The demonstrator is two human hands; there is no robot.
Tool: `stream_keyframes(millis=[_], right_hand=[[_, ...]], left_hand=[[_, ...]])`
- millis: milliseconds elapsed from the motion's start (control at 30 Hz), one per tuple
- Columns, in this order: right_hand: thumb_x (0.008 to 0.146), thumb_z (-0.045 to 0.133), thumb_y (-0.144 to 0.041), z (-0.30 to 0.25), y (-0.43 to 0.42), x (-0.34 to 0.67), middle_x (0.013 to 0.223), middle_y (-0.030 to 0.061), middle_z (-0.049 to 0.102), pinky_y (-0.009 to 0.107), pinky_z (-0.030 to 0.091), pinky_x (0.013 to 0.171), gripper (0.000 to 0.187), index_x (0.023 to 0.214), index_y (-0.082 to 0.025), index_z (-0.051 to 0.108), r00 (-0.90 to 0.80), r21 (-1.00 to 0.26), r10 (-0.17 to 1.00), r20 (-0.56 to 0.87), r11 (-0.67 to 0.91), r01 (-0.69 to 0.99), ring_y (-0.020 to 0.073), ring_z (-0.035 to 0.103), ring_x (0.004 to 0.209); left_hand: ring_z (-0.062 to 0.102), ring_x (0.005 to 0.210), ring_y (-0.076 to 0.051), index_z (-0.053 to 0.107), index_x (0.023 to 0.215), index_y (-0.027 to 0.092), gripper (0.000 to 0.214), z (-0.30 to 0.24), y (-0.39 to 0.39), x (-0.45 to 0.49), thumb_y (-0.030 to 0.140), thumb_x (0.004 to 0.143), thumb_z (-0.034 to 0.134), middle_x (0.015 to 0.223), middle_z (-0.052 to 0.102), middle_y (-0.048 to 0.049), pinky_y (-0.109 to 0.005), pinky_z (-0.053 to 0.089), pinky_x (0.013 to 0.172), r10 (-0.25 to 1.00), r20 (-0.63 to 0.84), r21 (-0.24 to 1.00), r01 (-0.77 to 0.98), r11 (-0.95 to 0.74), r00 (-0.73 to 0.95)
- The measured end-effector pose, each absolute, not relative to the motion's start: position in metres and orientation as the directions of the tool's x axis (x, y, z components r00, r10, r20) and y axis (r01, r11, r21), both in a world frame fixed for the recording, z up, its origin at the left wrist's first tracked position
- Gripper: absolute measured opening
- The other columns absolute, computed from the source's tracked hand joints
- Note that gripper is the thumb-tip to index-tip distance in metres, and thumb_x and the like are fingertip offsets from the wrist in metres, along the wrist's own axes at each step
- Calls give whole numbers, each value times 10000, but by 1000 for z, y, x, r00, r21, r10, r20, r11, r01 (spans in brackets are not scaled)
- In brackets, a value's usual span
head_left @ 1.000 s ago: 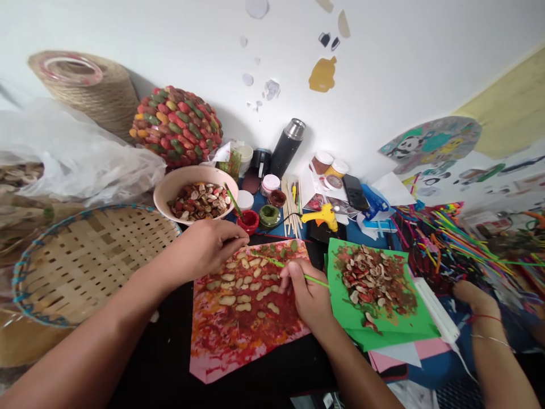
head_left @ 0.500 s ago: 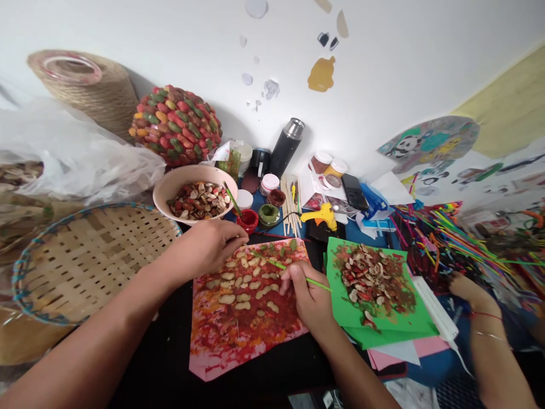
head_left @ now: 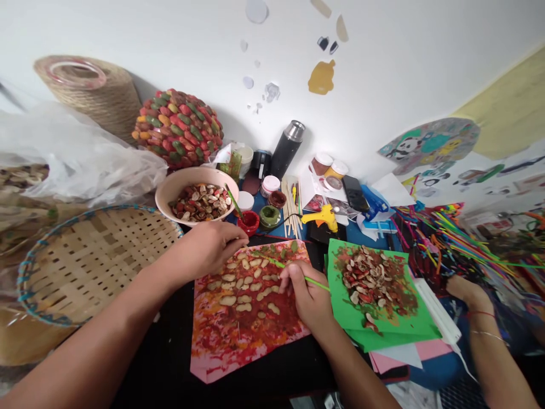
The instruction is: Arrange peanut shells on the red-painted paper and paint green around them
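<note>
Green brush lies across the far right part of the red-smeared sheet, which sits at the near middle of the tabletop. The right hand grips the brush, its tip among pale shells stuck on the sheet. The left hand rests curled on the sheet's far left edge; whether it pinches anything cannot be told. A bowl of shells stands just beyond it, and a red paint pot beside that. Another person's hand is near the right edge.

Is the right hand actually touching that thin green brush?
Touching. The head view shows the right hand gripping the green brush, which pokes out either side.
</note>
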State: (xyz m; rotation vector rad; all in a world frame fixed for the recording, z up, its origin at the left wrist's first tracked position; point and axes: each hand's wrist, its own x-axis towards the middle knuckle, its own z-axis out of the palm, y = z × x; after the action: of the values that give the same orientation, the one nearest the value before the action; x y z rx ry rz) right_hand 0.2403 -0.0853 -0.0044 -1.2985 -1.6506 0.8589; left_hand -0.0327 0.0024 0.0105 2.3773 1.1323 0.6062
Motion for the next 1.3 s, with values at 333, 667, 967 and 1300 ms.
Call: stream_keyframes(millis=[333, 667, 967, 1300], right_hand=[[1165, 481, -544, -7, -82, 237, 653, 7, 685, 273, 512, 590, 526, 815, -226, 710, -100, -895, 983, 157, 184, 405, 167, 664, 578], [1162, 476, -567, -6, -78, 236, 625, -5, 673, 268, 510, 584, 530, 819, -229, 698, -97, -892, 984, 151, 178, 416, 163, 656, 553], [1170, 474, -521, -5, -88, 243, 613, -2, 679, 289, 519, 603, 506, 819, -237, 702, -111, -867, 978, 179, 210, 452, 173, 658, 547], [1180, 463, -451, 0, -93, 239, 634, 8, 692, 292, 519, 618, 499, 810, -234, 719, -178, -823, 949, 259, 313, 474, 174, 673, 569]], left_hand=[[766, 820, -205, 810, 939, 222, 387, 10, 2, -32, 381, 1098, 496, 976, 853, -69, -286, 518, 733, 786, 235, 562, 580, -590, 572], [764, 828, -215, 808, 939, 212, 415, 7, 2, -32, 387, 1113, 475, 982, 848, -77, -305, 506, 736, 786, 227, 558, 585, -589, 574], [761, 825, -220, 815, 946, 212, 421, 10, 2, -32, 405, 1113, 480, 969, 846, -79, -307, 511, 744, 787, 231, 554, 588, -590, 572], [760, 811, -204, 806, 927, 222, 400, 9, 1, -32, 386, 1103, 487, 952, 843, -69, -288, 511, 732, 798, 223, 578, 583, -571, 560]])
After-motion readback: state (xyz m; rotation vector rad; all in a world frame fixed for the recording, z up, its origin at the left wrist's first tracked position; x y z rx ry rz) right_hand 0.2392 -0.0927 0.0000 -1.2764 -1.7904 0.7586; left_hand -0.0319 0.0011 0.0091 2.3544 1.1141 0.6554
